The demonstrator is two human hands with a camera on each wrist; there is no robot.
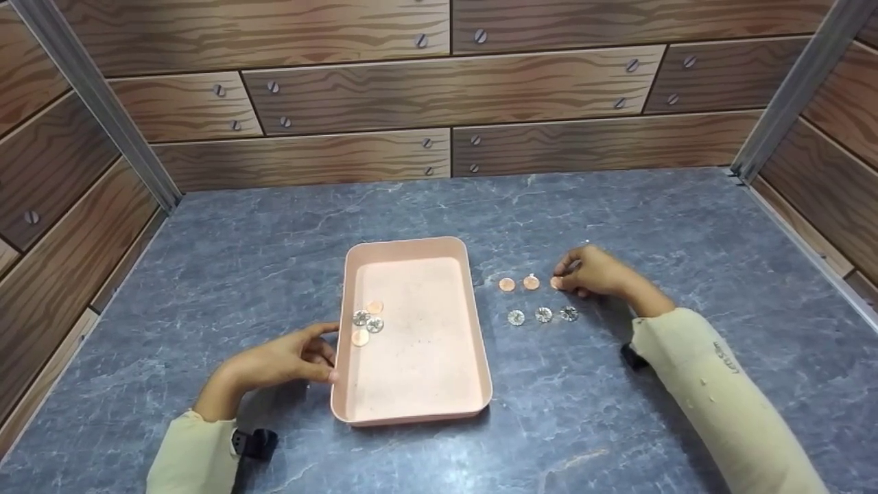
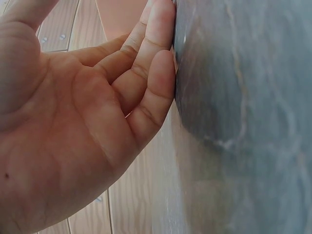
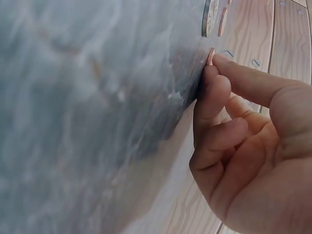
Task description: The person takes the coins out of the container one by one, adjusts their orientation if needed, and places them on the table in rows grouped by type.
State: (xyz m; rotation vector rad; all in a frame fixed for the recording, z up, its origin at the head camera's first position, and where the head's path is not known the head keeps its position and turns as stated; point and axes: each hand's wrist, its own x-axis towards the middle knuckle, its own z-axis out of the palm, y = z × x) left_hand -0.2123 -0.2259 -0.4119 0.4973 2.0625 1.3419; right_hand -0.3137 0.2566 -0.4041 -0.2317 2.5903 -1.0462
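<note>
Right hand pinches one coin beside five others; relaxed left hand touches one tray holding four more.

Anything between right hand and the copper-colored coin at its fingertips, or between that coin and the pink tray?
Nothing visible separates the right hand from the copper-colored coin, which it pinches. Two other copper-colored coins lie in line between that coin and the pink tray.
</note>
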